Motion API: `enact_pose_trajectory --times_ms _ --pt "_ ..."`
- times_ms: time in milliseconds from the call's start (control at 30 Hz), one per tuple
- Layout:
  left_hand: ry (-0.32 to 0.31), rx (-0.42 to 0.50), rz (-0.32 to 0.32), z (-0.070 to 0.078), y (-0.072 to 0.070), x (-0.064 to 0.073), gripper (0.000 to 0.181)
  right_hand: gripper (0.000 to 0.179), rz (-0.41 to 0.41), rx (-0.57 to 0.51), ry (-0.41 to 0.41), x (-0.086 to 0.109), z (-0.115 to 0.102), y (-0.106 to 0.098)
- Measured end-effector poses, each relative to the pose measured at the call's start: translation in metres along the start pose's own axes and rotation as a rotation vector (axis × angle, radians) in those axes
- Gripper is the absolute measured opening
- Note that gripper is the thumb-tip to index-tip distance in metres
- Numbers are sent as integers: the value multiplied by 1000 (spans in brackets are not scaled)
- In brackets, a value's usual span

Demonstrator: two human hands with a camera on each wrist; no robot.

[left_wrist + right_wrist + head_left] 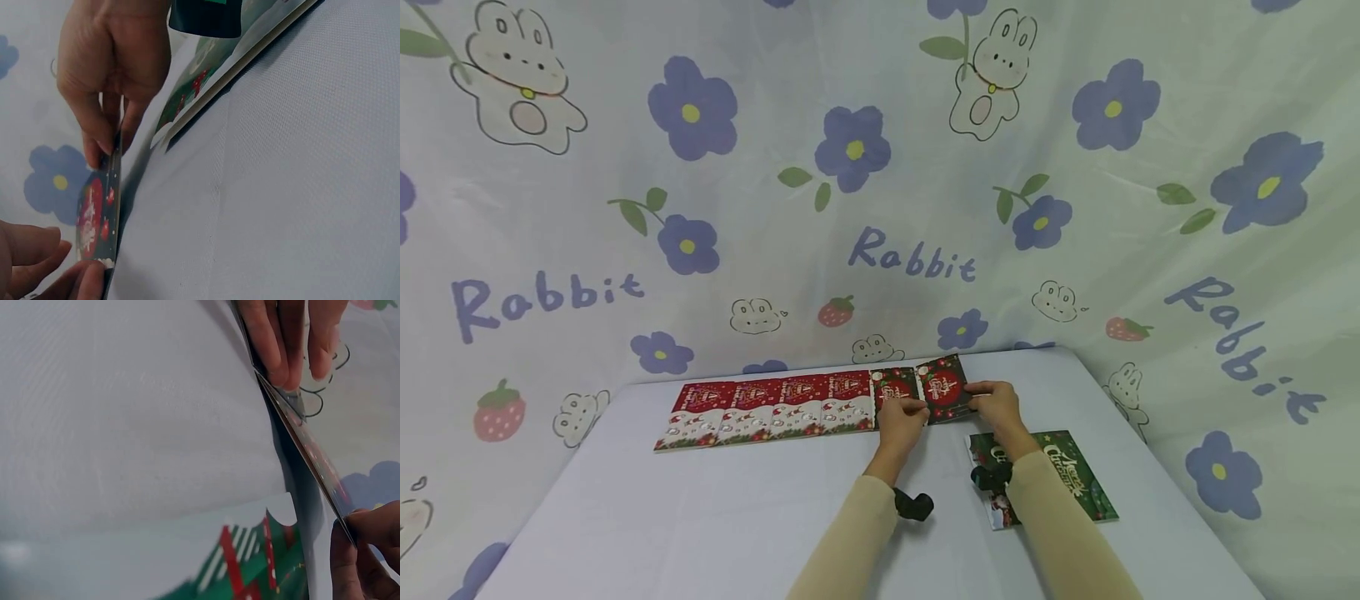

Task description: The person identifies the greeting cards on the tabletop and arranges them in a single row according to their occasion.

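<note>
A dark card with a round red print stands out of line at the right end of a row, its right side tilted up off the table. My right hand pinches its right edge between thumb and fingers. At its lower left corner my left hand holds the edge with its fingertips, beside a second dark card that it partly hides. In the left wrist view the dark card spans between both hands; the right wrist view shows the card nearly edge-on.
Several red-and-white Christmas cards lie edge to edge along the back of the white table. Green "Merry Christmas" cards lie partly under my right forearm. Behind the table hangs a rabbit-print curtain.
</note>
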State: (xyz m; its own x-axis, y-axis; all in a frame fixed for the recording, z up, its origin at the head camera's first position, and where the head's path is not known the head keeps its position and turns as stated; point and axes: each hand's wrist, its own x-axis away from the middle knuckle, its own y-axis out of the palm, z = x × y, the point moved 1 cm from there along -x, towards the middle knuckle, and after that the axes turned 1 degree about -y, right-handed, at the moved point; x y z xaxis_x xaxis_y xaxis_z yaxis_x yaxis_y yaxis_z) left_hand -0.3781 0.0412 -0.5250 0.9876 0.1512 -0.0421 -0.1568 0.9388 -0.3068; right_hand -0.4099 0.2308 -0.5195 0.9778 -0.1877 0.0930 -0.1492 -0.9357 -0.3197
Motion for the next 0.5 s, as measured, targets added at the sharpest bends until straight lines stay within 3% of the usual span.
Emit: enact_pose_trajectory --times_ms 500 --pt "-42 28 -25 -2 -3 -2 11 34 19 113 -35 -1 4 5"
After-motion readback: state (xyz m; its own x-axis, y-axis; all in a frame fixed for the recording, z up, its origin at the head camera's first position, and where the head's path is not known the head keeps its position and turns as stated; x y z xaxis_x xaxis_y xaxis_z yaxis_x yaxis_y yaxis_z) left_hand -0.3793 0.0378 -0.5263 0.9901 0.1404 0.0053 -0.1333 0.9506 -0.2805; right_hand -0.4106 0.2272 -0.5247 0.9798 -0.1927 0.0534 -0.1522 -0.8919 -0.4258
